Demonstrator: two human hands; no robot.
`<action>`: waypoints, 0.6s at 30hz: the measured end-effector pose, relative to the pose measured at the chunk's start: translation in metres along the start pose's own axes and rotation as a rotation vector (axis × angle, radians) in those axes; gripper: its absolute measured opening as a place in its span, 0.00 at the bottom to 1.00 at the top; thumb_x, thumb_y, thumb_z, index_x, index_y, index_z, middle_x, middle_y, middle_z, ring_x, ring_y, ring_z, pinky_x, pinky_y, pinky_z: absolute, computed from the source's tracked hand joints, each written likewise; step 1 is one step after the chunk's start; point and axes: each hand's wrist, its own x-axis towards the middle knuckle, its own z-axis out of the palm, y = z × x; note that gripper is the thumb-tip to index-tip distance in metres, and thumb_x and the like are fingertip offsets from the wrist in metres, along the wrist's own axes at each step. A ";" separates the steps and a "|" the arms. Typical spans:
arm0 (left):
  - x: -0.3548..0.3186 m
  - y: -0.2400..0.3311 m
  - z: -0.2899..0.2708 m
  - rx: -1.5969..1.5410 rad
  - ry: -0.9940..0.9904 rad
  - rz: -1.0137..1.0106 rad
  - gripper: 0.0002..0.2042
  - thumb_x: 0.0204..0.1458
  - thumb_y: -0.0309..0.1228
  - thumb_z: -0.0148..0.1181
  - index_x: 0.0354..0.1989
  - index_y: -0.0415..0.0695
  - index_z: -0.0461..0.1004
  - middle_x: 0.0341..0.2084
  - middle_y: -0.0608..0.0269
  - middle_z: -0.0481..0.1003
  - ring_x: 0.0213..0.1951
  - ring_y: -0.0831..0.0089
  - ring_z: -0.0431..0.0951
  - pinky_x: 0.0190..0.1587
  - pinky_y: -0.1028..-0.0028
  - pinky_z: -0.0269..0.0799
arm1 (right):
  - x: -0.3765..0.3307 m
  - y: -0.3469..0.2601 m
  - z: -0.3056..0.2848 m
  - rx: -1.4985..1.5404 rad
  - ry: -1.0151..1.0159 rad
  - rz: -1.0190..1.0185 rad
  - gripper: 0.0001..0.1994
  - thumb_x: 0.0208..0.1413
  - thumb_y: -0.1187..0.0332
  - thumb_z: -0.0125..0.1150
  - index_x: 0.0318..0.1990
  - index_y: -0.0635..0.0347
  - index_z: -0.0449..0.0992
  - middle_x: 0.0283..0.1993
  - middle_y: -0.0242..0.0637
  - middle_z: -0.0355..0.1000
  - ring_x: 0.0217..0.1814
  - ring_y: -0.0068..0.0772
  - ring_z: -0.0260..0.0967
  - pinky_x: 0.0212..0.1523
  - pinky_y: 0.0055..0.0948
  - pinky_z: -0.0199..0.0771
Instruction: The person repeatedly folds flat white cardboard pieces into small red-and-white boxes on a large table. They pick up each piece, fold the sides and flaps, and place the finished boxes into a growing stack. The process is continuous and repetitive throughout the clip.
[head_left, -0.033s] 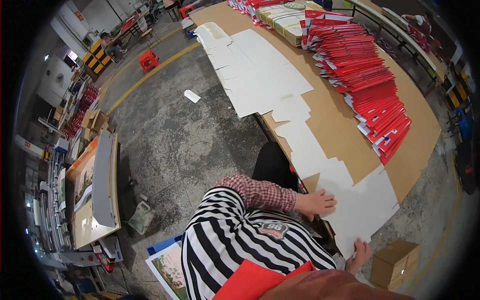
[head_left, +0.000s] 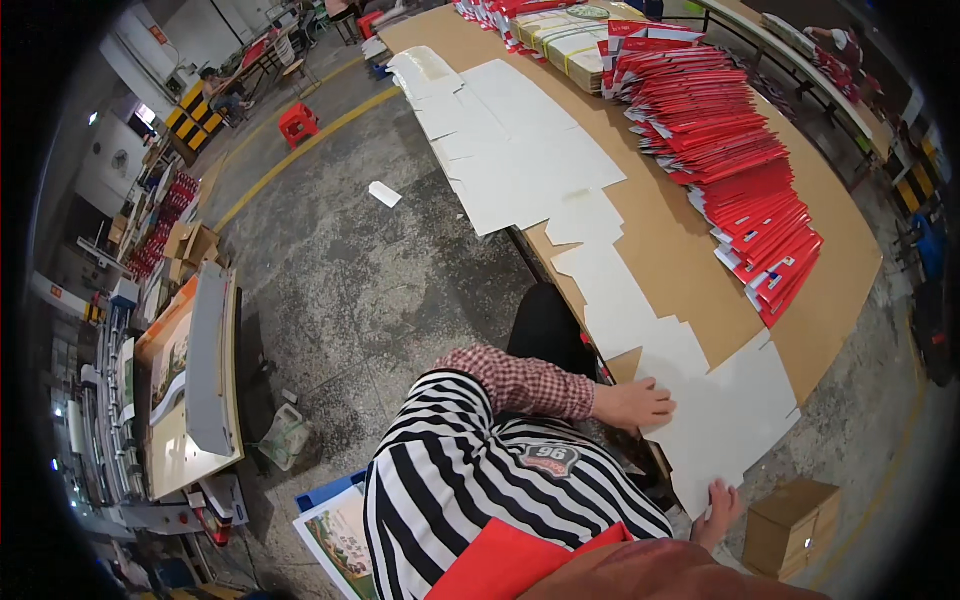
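Large white die-cut cardboard sheets (head_left: 520, 140) lie flat along the near side of the table, blank face up. At the near end, another white cardboard blank (head_left: 725, 410) lies under my hands. My left hand (head_left: 637, 404) rests on its left edge, palm down with the fingers stretched out; nothing is held in it. My right hand (head_left: 720, 508) is at the blank's near right edge, fingers slightly bent and apart, touching the border. Part of that hand is hidden below the edge. To the far right of the blank, a long row of folded red-and-white packages (head_left: 725, 150) overlaps in a fan.
Brown board (head_left: 690, 250) covers the table. A strapped bundle of flat cardboard (head_left: 565, 40) sits at its far end. A cardboard box (head_left: 790, 525) stands on the floor at my right. At left are a machine table (head_left: 190, 420), a plastic jug (head_left: 285, 437) and a red stool (head_left: 298, 122).
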 end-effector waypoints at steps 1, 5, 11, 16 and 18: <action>-0.002 -0.011 0.015 -0.041 -0.115 -0.007 0.29 0.35 0.38 0.74 0.48 0.48 0.70 0.43 0.57 0.71 0.49 0.59 0.69 0.48 0.59 0.67 | -0.003 -0.004 0.000 0.056 -0.029 0.022 0.16 0.43 0.82 0.55 0.42 0.62 0.77 0.49 0.45 0.77 0.53 0.52 0.68 0.62 0.48 0.60; 0.020 -0.049 0.070 -0.359 0.151 -0.061 0.13 0.39 0.34 0.70 0.30 0.47 0.72 0.33 0.64 0.72 0.42 0.59 0.71 0.38 0.67 0.69 | -0.012 0.035 0.019 0.255 -0.196 0.606 0.11 0.54 0.78 0.58 0.45 0.63 0.78 0.47 0.46 0.77 0.51 0.39 0.68 0.54 0.36 0.66; 0.052 -0.032 0.082 -0.257 0.066 -0.495 0.15 0.41 0.38 0.70 0.35 0.46 0.73 0.43 0.63 0.74 0.48 0.59 0.71 0.36 0.63 0.70 | 0.007 0.057 0.052 0.434 0.117 0.689 0.24 0.57 0.69 0.63 0.62 0.58 0.70 0.65 0.51 0.63 0.66 0.44 0.61 0.64 0.39 0.58; 0.043 0.004 0.066 0.171 0.075 -0.014 0.32 0.45 0.41 0.67 0.58 0.44 0.65 0.57 0.59 0.65 0.55 0.59 0.67 0.52 0.53 0.66 | 0.067 -0.023 0.038 0.099 0.075 0.157 0.29 0.53 0.62 0.63 0.64 0.54 0.68 0.72 0.49 0.56 0.75 0.54 0.47 0.74 0.54 0.39; 0.021 0.003 0.042 0.095 0.035 0.017 0.34 0.45 0.41 0.68 0.61 0.45 0.64 0.57 0.59 0.65 0.55 0.58 0.66 0.53 0.53 0.65 | 0.060 -0.025 0.055 0.158 -0.077 0.062 0.27 0.57 0.56 0.59 0.64 0.51 0.70 0.72 0.45 0.57 0.76 0.52 0.47 0.74 0.55 0.38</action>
